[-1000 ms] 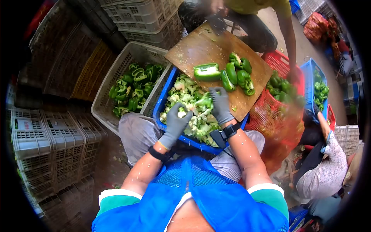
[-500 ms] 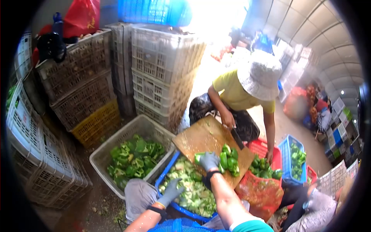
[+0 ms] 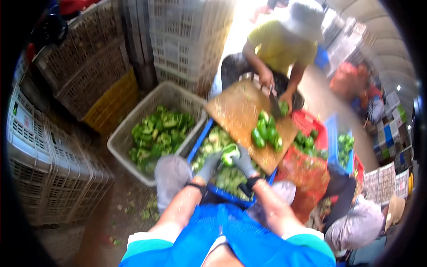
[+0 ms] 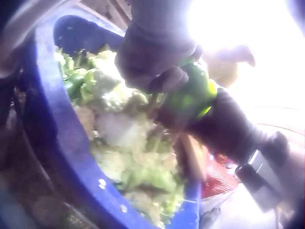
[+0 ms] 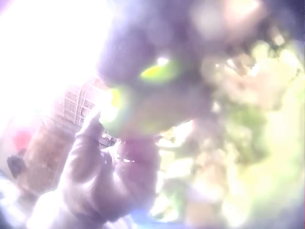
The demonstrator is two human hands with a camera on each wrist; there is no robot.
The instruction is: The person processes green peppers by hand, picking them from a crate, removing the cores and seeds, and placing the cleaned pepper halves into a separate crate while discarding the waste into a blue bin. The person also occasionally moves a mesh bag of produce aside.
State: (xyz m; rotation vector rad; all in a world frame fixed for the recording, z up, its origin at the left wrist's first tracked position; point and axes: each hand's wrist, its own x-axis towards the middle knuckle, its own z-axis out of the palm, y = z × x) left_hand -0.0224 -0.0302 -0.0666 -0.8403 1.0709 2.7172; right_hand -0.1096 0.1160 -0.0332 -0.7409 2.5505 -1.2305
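Note:
A cut green bell pepper (image 3: 230, 153) with its pale inside showing is held over a blue tub (image 4: 59, 138). My gloved left hand (image 3: 210, 165) grips its left side, and my gloved right hand (image 3: 244, 163) grips the right. In the left wrist view the pepper (image 4: 193, 90) lies between both hands; the right wrist view is blurred and washed out. Pale pepper cores and scraps (image 3: 224, 178) fill the tub below. Several green peppers (image 3: 267, 129) lie on the wooden board (image 3: 235, 100) across the tub's far side.
A grey crate (image 3: 118, 149) of cut peppers stands to the left. Opposite, a person (image 3: 278, 49) in a yellow top holds a knife (image 3: 274, 104) and a pepper at the board. Red (image 3: 327, 138) and blue (image 3: 332, 149) crates are to the right. Stacked crates (image 3: 191, 40) rise behind.
My right hand reached to the board and came back over the tub with the cut pepper; my left hand joined it there. The person opposite has brought a pepper to the board.

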